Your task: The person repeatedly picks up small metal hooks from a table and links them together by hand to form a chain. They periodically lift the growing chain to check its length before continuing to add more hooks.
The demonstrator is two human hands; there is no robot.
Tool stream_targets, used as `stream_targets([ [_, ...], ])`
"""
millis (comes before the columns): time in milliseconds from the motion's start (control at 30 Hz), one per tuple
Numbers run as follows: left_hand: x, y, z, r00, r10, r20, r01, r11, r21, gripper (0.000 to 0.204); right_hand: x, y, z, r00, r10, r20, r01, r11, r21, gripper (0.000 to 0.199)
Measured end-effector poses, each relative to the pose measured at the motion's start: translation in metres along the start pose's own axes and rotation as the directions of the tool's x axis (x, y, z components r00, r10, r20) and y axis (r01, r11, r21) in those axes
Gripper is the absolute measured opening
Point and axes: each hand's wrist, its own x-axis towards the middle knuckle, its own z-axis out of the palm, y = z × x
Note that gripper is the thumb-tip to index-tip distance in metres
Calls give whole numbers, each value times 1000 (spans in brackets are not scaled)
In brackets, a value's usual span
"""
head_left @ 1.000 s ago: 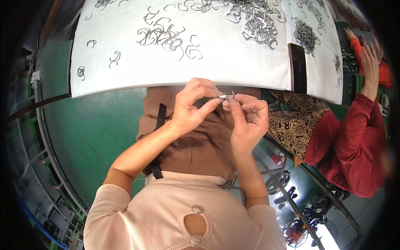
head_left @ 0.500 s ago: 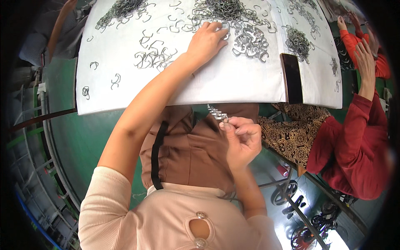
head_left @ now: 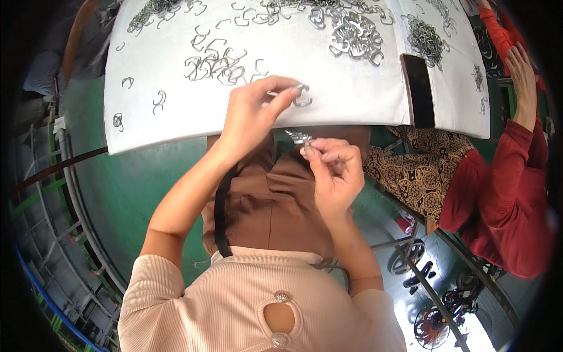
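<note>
A little left of the middle of the frame, I have the left hand (head_left: 252,111) above the front part of the white surface (head_left: 346,108); its thumb and forefinger are pinching at least one metal clip (head_left: 303,104), which is somewhat blurred, so I cannot tell if it touches the cloth. Lower and slightly to the right, I see the right hand (head_left: 340,170), in front of the edge of the surface. Its fingers are grasping one end of a bunch (head_left: 301,138) of silver clips, and this bunch points to the upper left, over the brown trousers (head_left: 270,205). The two hands are near each other but apart. Beyond the left hand, in the upper left part of the frame, there lies a loose group (head_left: 217,66) of clips, spread thinly. At the upper middle, toward the right, a shiny heap (head_left: 356,40) is more dense, and a darker heap (head_left: 426,42) lies in the upper right. Just below this darker one I find a phone (head_left: 419,91), lying flat. At the right edge, a co-worker in dark red (head_left: 498,199) has one hand (head_left: 521,76) raised.
</note>
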Motion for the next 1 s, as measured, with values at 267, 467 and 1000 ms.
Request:
stream_targets([
  [267,-54,9,-2,992,49,-118,-73,976,-205,13,-1,5,16,998,61,18,-60,998,-26,19],
  [467,-61,0,-11,964,196,-182,-213,974,-80,11,-5,10,23,995,90,33,-88,994,-65,21],
  [1000,-62,-15,-24,933,319,-166,-322,947,9,15,233,91,107,844,217,490,397,362,-843,20],
])
